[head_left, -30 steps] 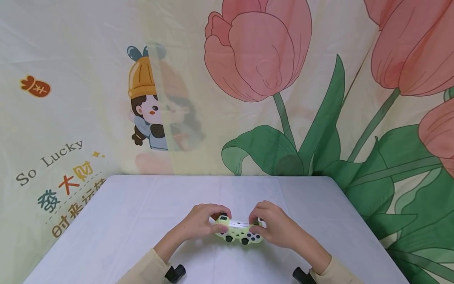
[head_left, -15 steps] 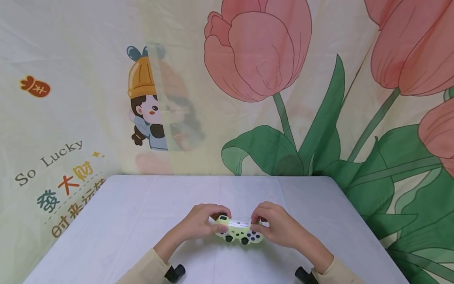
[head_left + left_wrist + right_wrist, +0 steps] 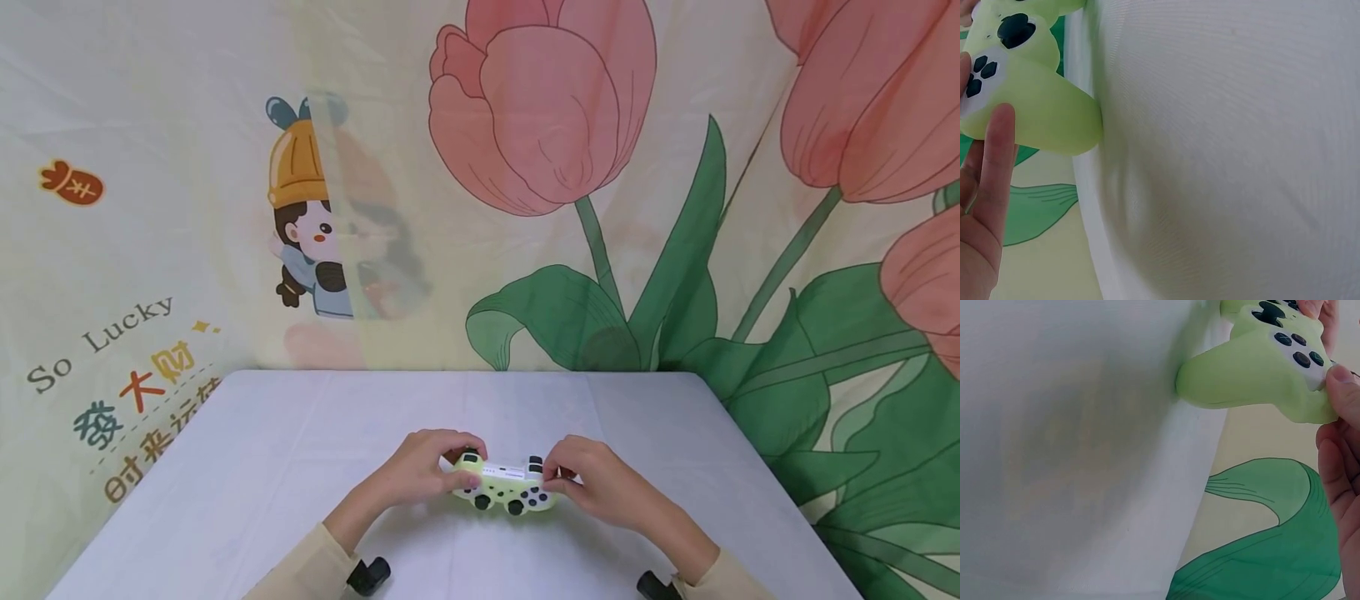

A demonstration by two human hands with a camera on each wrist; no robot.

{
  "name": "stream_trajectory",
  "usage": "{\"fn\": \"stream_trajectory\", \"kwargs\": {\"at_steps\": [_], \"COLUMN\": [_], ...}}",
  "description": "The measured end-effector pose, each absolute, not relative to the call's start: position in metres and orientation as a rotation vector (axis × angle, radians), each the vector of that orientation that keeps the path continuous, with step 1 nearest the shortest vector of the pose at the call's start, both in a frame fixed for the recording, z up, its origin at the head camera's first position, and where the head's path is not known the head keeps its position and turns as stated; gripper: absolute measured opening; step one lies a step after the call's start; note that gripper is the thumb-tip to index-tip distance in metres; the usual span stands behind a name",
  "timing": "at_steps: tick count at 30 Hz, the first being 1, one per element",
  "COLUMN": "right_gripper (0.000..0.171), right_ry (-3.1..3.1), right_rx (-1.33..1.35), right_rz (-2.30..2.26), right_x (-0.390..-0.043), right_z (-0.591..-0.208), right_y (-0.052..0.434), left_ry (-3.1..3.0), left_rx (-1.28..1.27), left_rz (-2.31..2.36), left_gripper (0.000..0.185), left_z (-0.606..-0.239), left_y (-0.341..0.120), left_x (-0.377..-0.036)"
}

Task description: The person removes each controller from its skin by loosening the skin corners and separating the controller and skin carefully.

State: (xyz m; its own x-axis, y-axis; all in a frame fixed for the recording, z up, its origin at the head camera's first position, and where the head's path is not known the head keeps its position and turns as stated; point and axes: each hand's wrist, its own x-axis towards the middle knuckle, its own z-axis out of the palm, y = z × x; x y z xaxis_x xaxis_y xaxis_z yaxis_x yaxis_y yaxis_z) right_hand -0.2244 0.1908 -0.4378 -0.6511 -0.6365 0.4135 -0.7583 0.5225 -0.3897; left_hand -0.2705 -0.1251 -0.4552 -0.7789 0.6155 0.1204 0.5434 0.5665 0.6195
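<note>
Game controller (image 3: 498,492) sits between my two hands, low over the middle of the near part of the table. With my left hand (image 3: 416,471) I grasp one side of it, the thumb lying near the arrow pad (image 3: 986,69) and other fingers round the top edge. With my right hand (image 3: 600,479) I pinch the opposite outer edge, thumb (image 3: 1346,394) on the front and curled fingers behind.

Its outside is a pale lime green, matt and rubbery-looking, swelling into two smooth, rounded grips. White panels surround the arrow pad's dark angular keys and four round, dark buttons (image 3: 1302,359). Two stubby black sticks (image 3: 515,507) stand out below, and a glossy white strip (image 3: 504,472) crosses the middle, its print too small to read. Dark shoulder buttons (image 3: 536,465) show beside my right fingers. The grips reach down to the white tablecloth (image 3: 300,500), finely ribbed and tinged green close by; I can't tell whether they touch it.

Beige sleeves (image 3: 303,567) cover my forearms, with a black cylinder (image 3: 371,575) at each wrist. Behind the table hangs a creased cream cloth (image 3: 195,108) printed with pink tulips (image 3: 558,117), broad green leaves (image 3: 562,312) and a cartoon figure (image 3: 307,225).
</note>
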Motion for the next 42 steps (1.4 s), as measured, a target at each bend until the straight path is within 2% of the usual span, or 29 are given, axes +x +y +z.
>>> {"fn": "stream_trajectory", "kwargs": {"at_steps": [15,31,42], "right_gripper": [0.015,0.029,0.027], "right_ry": [-2.679,-2.515,-2.555], "right_rx": [1.114,1.1,1.064], "right_rz": [0.902,0.938,0.919], "right_x": [-0.219,-0.214,-0.216], "right_z": [-0.453,-0.462,-0.46], "right_y": [0.204,0.203,0.204], "left_ry": [2.675,2.695,2.692], "left_rx": [0.996,1.011,0.994], "left_rz": [0.979,1.01,1.023], "left_gripper": [0.027,0.029,0.027], "left_z": [-0.452,-0.455,-0.458], "left_y": [-0.127,-0.125,-0.125], "left_x": [-0.272,-0.271,-0.272]}}
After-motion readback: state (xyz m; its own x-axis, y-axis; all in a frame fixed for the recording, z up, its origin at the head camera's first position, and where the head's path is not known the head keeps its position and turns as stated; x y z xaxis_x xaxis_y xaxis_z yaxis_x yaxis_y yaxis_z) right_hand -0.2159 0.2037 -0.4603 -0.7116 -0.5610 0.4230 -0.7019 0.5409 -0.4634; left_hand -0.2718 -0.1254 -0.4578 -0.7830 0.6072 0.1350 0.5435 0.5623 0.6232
